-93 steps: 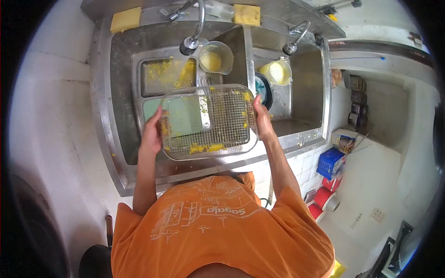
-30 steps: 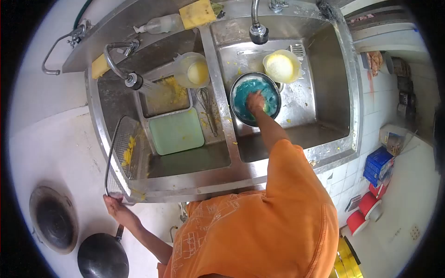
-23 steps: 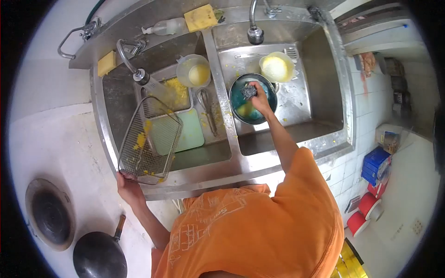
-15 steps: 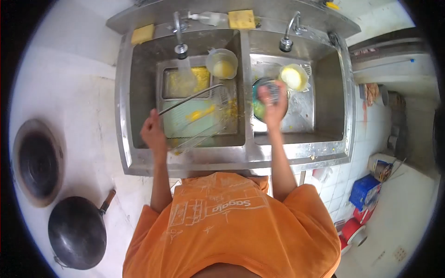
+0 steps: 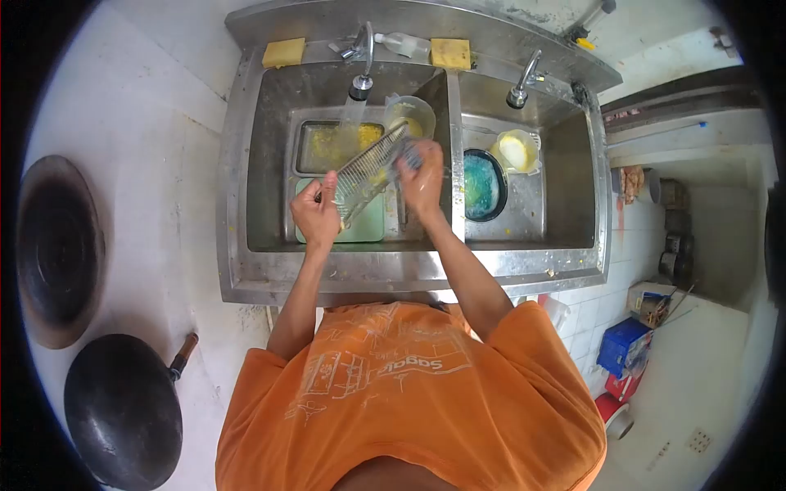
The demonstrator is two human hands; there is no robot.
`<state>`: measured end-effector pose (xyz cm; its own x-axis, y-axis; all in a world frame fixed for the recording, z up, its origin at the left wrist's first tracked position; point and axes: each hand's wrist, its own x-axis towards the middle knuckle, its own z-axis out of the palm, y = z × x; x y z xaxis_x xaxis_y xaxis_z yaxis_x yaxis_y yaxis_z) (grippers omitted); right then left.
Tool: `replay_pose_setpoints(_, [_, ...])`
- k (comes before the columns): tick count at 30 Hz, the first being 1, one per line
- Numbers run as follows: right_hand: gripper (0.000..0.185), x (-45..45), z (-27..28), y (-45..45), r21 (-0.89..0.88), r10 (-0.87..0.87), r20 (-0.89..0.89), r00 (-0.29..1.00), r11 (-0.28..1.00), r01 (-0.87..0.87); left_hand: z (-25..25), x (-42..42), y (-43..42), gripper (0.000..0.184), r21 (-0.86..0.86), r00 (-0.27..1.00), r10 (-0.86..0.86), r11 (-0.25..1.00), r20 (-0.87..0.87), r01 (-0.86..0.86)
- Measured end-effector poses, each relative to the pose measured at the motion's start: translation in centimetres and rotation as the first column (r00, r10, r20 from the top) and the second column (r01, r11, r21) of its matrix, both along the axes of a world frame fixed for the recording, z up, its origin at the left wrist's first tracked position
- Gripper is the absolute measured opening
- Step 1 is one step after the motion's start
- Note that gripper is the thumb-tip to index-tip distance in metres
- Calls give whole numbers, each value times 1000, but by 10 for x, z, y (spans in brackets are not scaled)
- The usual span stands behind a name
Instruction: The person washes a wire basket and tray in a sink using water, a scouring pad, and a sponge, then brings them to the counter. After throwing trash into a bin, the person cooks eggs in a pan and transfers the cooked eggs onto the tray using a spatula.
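Observation:
Over the left sink basin [image 5: 268, 164], my left hand [image 5: 318, 211] is closed on the near end of a metal wire rack [image 5: 364, 170], which is tilted up. At the rack's far right side is my right hand [image 5: 423, 178], closed around a grey scrubber [image 5: 405, 157] that looks like steel wool and is partly blurred. Beneath them lie a metal tray [image 5: 308, 154] with yellow residue and a pale green tray [image 5: 372, 227]. A translucent plastic container [image 5: 420, 110] stands behind my right hand. Water streams from the left faucet [image 5: 361, 84] into the metal tray.
In the right basin [image 5: 565, 180] sit a black bowl [image 5: 503, 196] of blue-green soapy water and a translucent tub [image 5: 530, 151] with pale yellow contents. Two yellow sponges [image 5: 283, 53] [image 5: 450, 53] and a clear bottle [image 5: 404, 45] line the back ledge. A wok [image 5: 123, 409] lies at left.
My right hand has moved left with the scrubber, from over the black bowl to the wire rack. My left hand has raised and turned the rack. The view has shifted slightly.

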<state>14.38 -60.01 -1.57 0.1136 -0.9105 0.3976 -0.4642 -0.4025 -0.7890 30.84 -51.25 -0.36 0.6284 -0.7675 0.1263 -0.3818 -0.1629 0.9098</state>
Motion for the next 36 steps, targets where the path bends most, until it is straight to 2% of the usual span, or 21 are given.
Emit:
replay_pose_setpoints(1, [31, 2, -7, -13, 275, -225, 67, 972, 941, 199, -5, -1, 0, 55, -7, 1000, 6, 1000, -3, -6])
replay_pose_setpoints(2, [35, 12, -17, -3, -77, -117, 1, 993, 990, 117, -8, -1, -5, 55, -13, 998, 39, 999, -49, -40])
replay_pose_setpoints(3, [35, 22, -5, 10, -87, -112, -2, 994, 990, 111, -11, -3, -10, 54, -17, 991, 79, 997, -103, -81])
replay_pose_setpoints(5, [36, 34, 28, 39, -299, 311, -155, 938, 890, -344, -9, -3, -6, 55, -44, 976, 69, 996, -207, -80])
replay_pose_setpoints(7, [37, 11, -8, 13, -208, 237, -278, 931, 931, -299, -12, 0, 2, 55, -67, 952, 51, 995, -303, -74])
replay_pose_setpoints(9, [53, 5, -25, -24, 174, -60, -4, 998, 983, 60, -18, 7, 6, 54, -45, 973, 93, 993, -212, -105])
replay_pose_setpoints(10, [53, 13, -31, -10, -60, -70, -50, 996, 996, 67, -20, 7, 4, 54, -46, 972, 95, 993, -215, -107])
replay_pose_setpoints(11, [53, 14, -26, 1, -64, -62, -58, 996, 996, 58, -21, 3, -1, 52, -47, 937, 118, 989, -328, -142])
replay_pose_setpoints(14, [44, 20, 8, 33, -139, 354, -287, 890, 904, -404, -24, 4, 6, 50, -56, 852, 128, 982, -508, -181])
replay_pose_setpoints(15, [44, 17, 10, 21, -138, 352, -284, 892, 906, -401, -24, 4, 8, 48, -76, 801, 124, 976, -586, -206])
replay_pose_setpoints(17, [49, 7, 12, -15, 199, 14, 17, 1000, 980, -17, -25, 1, 9, 48, -59, 788, 145, 973, -598, -223])
replay_pose_setpoints(19, [55, 17, 6, 9, 9, 43, -148, 988, 999, -42, -25, -3, 4, 47, -29, 762, 180, 967, -622, -252])
replay_pose_setpoints(22, [54, 25, 27, 47, -258, 443, -235, 865, 830, -495, -24, 3, 3, 47, -89, 735, 130, 964, -666, -251])
replay_pose_setpoints(23, [54, 14, 21, 30, -255, 439, -231, 868, 834, -489, -24, 5, 6, 47, -84, 737, 129, 966, -663, -245])
replay_pose_setpoints(25, [61, 0, 15, -6, 54, 33, -126, 991, 998, -27, -23, 5, 13, 47, -53, 713, 158, 963, -684, -264])
replay_pose_setpoints(26, [60, 0, 12, -9, 88, 3, -53, 999, 996, 1, -23, 5, 11, 47, -56, 714, 158, 962, -682, -267])
replay_pose_setpoints(27, [60, 7, 15, 6, 83, 5, -51, 999, 997, -1, -26, 4, 6, 46, -45, 731, 181, 960, -657, -278])
replay_pose_setpoints(30, [53, 20, 30, 53, -245, 492, -219, 843, 808, -536, -22, 0, 3, 46, -23, 697, 202, 954, -688, -300])
replay_pose_setpoints(31, [53, 12, 26, 40, -243, 483, -212, 850, 816, -525, -20, 1, 4, 45, -18, 648, 192, 953, -737, -303])
replay_pose_setpoints(33, [59, -6, 20, 6, 125, 113, -222, 968, 988, -87, -24, -3, 12, 46, -16, 682, 179, 963, -709, -269])
replay_pose_setpoints(36, [57, 16, 25, 44, -11, 258, -201, 945, 964, -265, -23, -3, 2, 46, 1, 699, 203, 960, -686, -279])
